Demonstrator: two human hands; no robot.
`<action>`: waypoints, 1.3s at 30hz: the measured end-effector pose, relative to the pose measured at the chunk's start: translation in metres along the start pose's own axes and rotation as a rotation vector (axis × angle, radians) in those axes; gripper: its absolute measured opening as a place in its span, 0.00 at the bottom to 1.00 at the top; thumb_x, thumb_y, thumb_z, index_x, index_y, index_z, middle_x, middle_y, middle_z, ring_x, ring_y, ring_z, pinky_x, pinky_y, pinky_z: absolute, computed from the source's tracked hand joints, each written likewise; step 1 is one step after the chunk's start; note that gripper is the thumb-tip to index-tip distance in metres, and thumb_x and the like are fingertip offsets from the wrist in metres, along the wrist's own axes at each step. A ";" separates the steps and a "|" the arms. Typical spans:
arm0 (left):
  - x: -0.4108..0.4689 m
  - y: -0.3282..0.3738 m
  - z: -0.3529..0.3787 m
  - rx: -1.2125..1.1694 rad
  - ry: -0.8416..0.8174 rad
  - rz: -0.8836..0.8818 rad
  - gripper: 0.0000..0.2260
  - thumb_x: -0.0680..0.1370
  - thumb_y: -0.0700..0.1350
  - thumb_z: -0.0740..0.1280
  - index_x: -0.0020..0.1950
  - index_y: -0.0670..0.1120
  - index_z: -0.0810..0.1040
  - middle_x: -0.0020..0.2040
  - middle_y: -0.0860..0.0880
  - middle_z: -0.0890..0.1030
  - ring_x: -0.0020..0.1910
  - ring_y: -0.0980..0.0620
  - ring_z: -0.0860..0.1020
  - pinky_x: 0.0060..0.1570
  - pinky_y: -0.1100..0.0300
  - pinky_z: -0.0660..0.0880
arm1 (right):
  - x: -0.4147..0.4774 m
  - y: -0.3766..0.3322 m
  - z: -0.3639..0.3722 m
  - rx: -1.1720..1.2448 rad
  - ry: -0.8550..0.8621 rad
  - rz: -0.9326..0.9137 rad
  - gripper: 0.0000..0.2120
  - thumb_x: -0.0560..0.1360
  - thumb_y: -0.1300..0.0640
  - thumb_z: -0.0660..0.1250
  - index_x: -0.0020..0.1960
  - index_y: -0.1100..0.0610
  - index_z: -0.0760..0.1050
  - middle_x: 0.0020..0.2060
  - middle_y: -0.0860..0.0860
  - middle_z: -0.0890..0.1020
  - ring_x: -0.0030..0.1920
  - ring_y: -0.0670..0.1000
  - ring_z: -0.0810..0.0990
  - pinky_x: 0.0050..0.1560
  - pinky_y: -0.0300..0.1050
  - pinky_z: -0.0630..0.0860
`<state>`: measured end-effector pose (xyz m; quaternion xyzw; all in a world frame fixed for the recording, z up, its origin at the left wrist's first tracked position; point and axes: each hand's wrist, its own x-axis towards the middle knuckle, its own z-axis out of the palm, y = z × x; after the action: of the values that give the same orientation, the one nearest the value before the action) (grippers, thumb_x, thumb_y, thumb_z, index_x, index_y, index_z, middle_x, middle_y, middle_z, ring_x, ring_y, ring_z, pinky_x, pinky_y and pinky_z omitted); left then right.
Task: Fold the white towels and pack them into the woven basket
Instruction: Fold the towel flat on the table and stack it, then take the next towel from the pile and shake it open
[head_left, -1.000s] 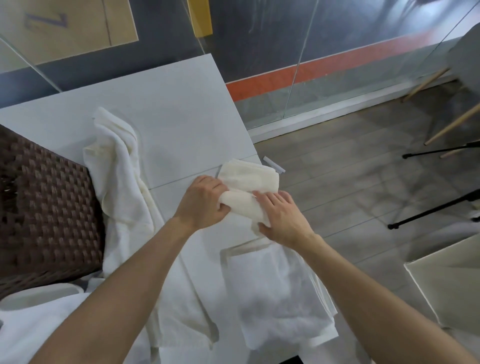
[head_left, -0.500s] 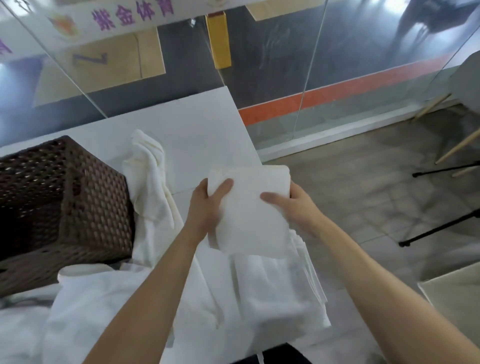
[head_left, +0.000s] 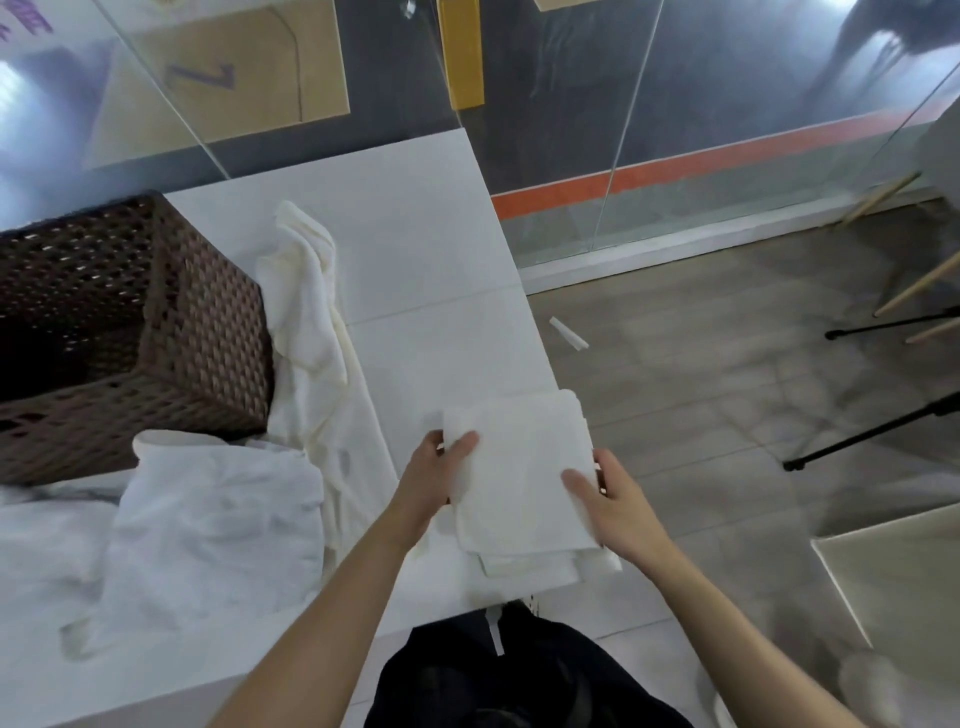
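Folded towel (head_left: 519, 467), just lifted, lowers onto a second towel (head_left: 524, 569) at the table's (head_left: 415, 234) near right corner, left hand (head_left: 434, 475) and right hand (head_left: 621, 501) pinching its sides, likely stacking before the woven basket (head_left: 156, 338).

White table (head_left: 415, 249), woven basket (head_left: 171, 332) (far left), loose towels (head_left: 218, 525)

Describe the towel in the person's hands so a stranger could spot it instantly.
Start at the white table with the brown woven basket. At its near right edge, the left hand and right hand grip a folded towel. Unlike the crumpled towels leftward, it is a neat square.
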<state>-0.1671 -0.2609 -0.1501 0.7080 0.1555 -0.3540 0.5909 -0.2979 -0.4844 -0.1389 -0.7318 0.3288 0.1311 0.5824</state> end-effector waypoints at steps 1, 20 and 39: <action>0.001 -0.007 0.003 0.107 0.019 -0.006 0.26 0.78 0.61 0.76 0.69 0.48 0.77 0.60 0.50 0.86 0.56 0.48 0.87 0.58 0.41 0.85 | 0.003 0.009 0.000 -0.068 0.018 0.025 0.08 0.81 0.43 0.67 0.57 0.46 0.77 0.46 0.45 0.87 0.46 0.48 0.86 0.44 0.48 0.80; 0.037 -0.060 0.002 1.423 0.102 0.699 0.33 0.86 0.61 0.58 0.89 0.53 0.54 0.89 0.47 0.54 0.88 0.46 0.52 0.82 0.44 0.62 | 0.056 0.022 0.041 -1.001 0.218 -0.775 0.31 0.88 0.44 0.54 0.87 0.56 0.53 0.87 0.56 0.52 0.87 0.57 0.46 0.84 0.65 0.52; 0.018 -0.054 -0.158 1.548 0.326 0.408 0.27 0.78 0.60 0.62 0.73 0.50 0.78 0.74 0.44 0.77 0.73 0.42 0.74 0.73 0.45 0.69 | 0.085 -0.067 0.107 -1.010 0.168 -0.944 0.08 0.78 0.55 0.67 0.50 0.57 0.82 0.46 0.53 0.81 0.47 0.58 0.80 0.52 0.53 0.78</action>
<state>-0.1388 -0.1012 -0.1931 0.9726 -0.1811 -0.1390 -0.0430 -0.1710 -0.4048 -0.1668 -0.9854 -0.0820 -0.0563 0.1381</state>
